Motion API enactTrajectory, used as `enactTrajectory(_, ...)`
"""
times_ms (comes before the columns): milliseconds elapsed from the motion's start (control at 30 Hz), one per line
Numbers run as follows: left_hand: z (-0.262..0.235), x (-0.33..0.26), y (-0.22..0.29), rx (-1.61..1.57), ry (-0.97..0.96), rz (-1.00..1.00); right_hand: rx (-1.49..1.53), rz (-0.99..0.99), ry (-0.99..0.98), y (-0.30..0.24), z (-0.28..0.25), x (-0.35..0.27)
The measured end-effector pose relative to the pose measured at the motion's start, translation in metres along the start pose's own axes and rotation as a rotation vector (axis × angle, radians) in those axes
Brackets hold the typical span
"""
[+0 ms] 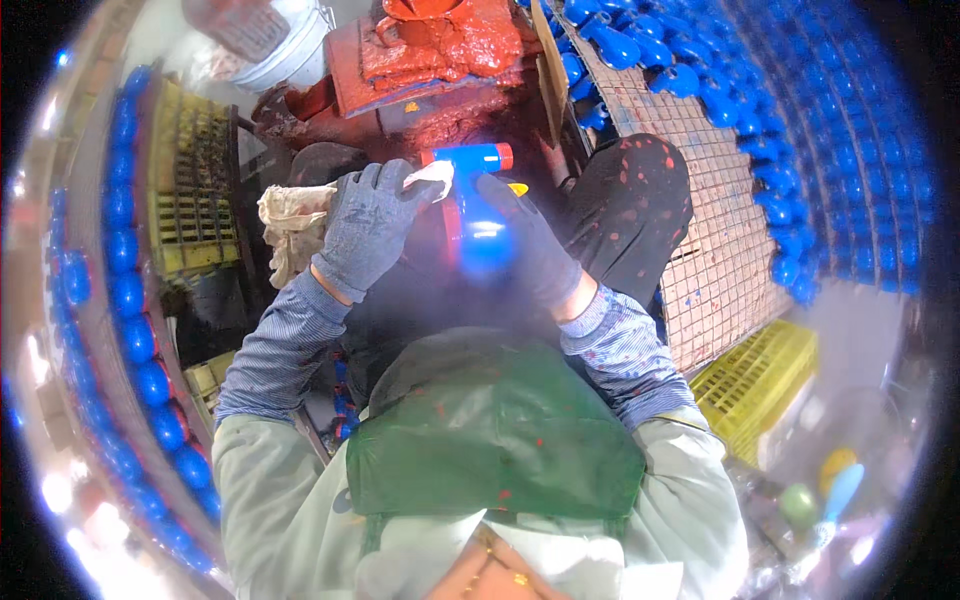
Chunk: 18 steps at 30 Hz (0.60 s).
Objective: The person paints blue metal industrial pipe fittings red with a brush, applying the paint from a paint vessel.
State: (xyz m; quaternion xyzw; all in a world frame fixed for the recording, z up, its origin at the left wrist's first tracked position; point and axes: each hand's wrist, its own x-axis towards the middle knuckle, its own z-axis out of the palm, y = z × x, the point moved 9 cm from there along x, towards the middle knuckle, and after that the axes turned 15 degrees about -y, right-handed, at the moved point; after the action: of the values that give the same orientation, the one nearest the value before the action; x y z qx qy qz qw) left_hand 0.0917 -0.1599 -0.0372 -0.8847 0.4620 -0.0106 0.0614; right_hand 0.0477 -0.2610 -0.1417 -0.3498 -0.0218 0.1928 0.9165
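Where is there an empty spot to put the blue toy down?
The wire mesh rack has a bare stretch on the person's right, between the dark paint-spotted knee and the rows of blue pieces along its far edge. Ahead it is crowded: the red paint-caked block and white bucket. Both hands are full, the left hand with a rag, the right hand with the blue toy.

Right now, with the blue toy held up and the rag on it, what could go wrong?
1. The blue toy has a red tip beside the rag; the wiping left hand could smear red onto blue.
2. The right hand grips the toy's side in a dark glove, so the glove may mark the paint if it is wet.
3. Red paint cakes the machine just beyond; a slip forward could foul the piece.
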Motion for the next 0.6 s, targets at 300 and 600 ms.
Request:
enactTrajectory(300,0.043,0.001,-0.018,0.15,-0.25,-0.043,0.163,-0.02,0.063,-0.011,0.006,0.0)
enactTrajectory(600,0.018,-0.095,-0.076,-0.442,0.512,-0.348,0.203,-0.105,0.105,-0.043,0.016,-0.006)
